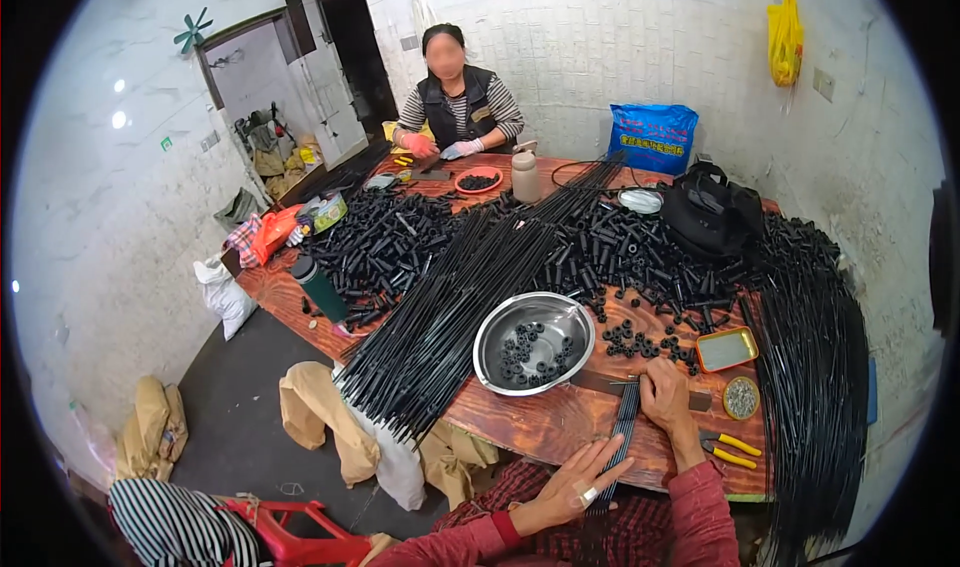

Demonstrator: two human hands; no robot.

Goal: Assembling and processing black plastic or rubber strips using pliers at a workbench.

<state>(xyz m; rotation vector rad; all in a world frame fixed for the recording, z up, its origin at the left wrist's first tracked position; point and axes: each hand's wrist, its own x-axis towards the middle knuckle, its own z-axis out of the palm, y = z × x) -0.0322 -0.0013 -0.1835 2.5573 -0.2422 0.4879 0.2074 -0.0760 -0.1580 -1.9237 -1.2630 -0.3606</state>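
My left hand [575, 482] lies flat with fingers stretched over a bundle of thin black rods [627, 412] at the table's near edge. A ring or white band shows on one finger. My right hand [665, 397] is closed beside the upper ends of these rods, over a dark flat strip [699, 401]; its fingertips hide what they pinch. To the left stands a steel bowl [495, 319] with small black ring-shaped parts [525, 345] inside. More such parts [632, 342] lie loose beyond my right hand. Yellow-handled pliers [734, 449] rest right of my wrist.
A shallow rectangular tin [728, 349] and a round tub of small metal bits [741, 398] stand at right. Long black rods [440, 317] and heaped black tubes [400, 237] cover much of the table [520, 427]. A green bottle [318, 289] stands left. Across sits a gloved co-worker [460, 107].
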